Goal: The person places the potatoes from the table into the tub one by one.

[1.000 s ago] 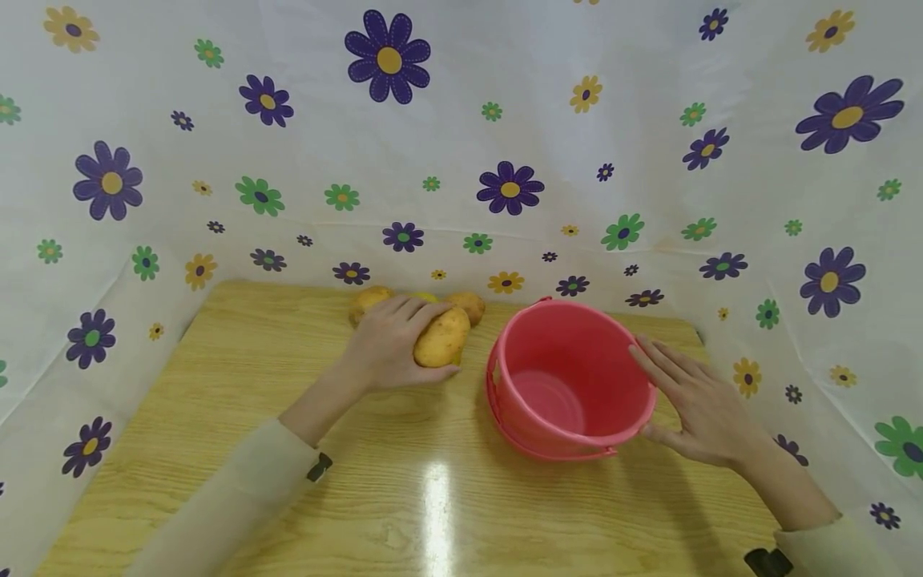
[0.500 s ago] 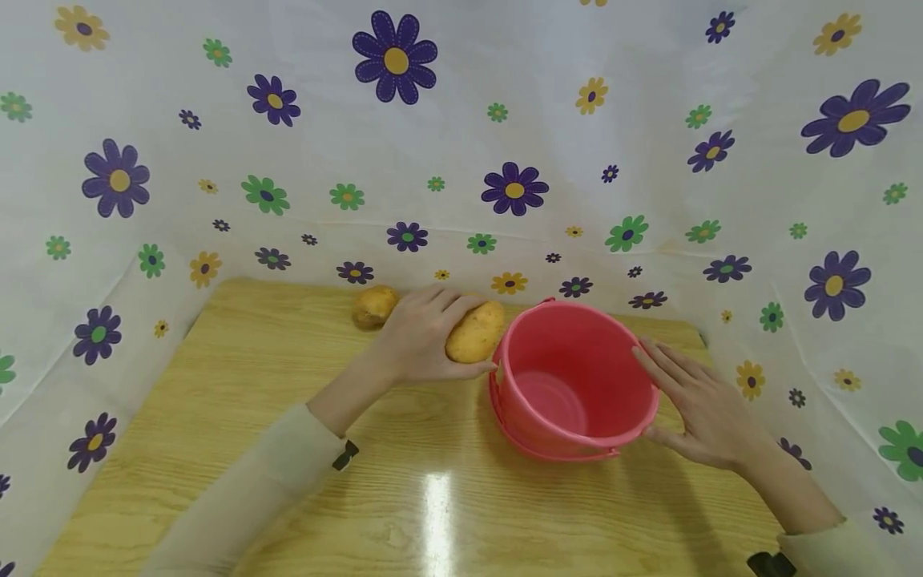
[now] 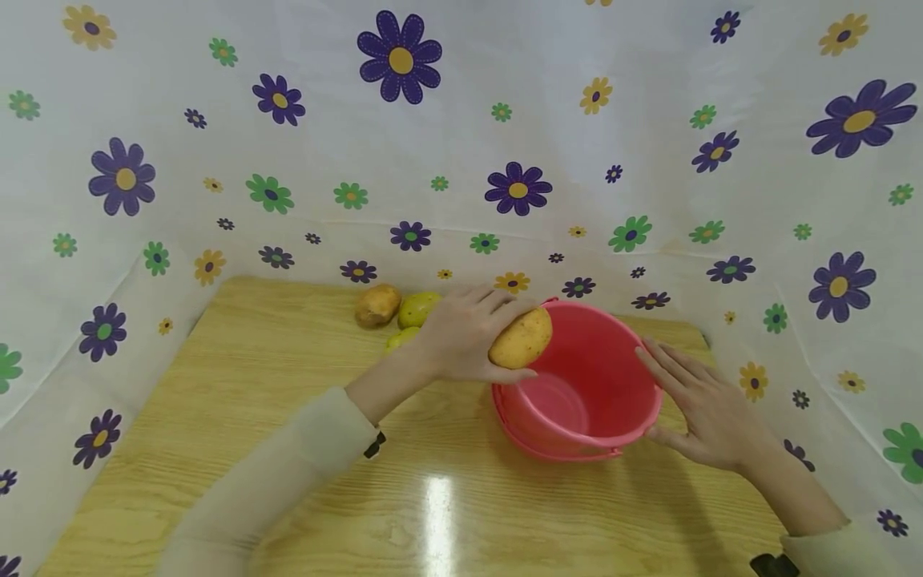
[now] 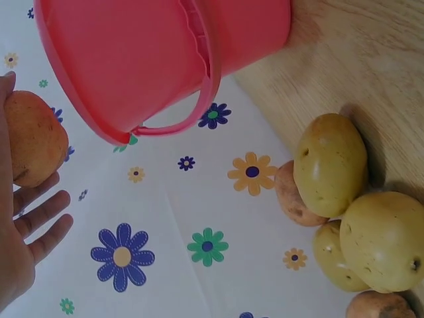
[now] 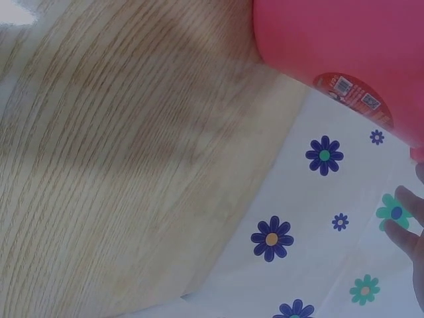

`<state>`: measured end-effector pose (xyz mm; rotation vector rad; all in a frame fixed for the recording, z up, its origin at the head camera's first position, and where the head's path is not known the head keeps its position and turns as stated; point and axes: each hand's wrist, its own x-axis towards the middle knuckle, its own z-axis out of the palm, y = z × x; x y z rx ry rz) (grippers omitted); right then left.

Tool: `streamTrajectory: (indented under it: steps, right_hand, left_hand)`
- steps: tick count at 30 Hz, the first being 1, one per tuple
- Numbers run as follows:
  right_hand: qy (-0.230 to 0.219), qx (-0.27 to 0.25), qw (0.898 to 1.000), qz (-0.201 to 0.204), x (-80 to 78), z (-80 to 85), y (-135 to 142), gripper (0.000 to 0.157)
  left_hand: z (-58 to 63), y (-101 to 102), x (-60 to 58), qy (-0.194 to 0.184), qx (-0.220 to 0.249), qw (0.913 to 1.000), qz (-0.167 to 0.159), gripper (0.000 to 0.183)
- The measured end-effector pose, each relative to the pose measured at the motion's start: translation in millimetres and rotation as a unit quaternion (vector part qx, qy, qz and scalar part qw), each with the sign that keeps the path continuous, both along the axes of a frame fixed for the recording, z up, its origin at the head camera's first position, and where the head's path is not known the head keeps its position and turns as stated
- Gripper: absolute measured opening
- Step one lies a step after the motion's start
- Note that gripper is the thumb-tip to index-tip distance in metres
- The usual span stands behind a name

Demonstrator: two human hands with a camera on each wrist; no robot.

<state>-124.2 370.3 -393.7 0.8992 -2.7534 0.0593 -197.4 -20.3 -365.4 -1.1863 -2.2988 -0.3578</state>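
My left hand grips a tan, oval potato above the left rim of a pink plastic bucket. Thumb and fingers lie along opposite sides of it. In the left wrist view that potato shows at the left edge, beside the bucket's mouth. The bucket stands upright with its handle folded down, and its visible floor is bare. On its right side, my right hand rests at the rim with fingers extended. Only a few fingertips of that hand appear in the right wrist view.
Left of the bucket, a brownish potato and smooth yellow-green, rounded pieces lie grouped at the back of the wooden table. A second brownish potato shows there in the left wrist view. A flowered white sheet encloses the back and sides.
My left hand has carried the potato rightward from the group at the back to the bucket's left rim, uncovering the yellow-green pieces. My right hand has stayed at the rim.
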Motion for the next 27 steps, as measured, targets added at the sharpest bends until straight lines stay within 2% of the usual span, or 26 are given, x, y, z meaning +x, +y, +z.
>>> streamTrajectory:
  steps: [8, 15, 27]
  right_hand:
    - [-0.003, 0.002, 1.000, -0.006, 0.0, -1.4, 1.2, 0.104]
    - [-0.004, 0.000, 1.000, -0.008, 0.3, -1.4, 1.3, 0.105]
    - [0.001, -0.001, 1.000, 0.005, 0.1, -0.7, 0.2, 0.106]
  left_hand:
    - [3.8, 20.8, 3.1, -0.032, -0.035, 0.9988, -0.008, 0.083]
    - [3.5, 38.3, 3.3, -0.024, -0.062, 0.9974, -0.027, 0.084]
    - [2.6, 61.9, -0.4, -0.054, -0.119, 0.9909, -0.032, 0.084]
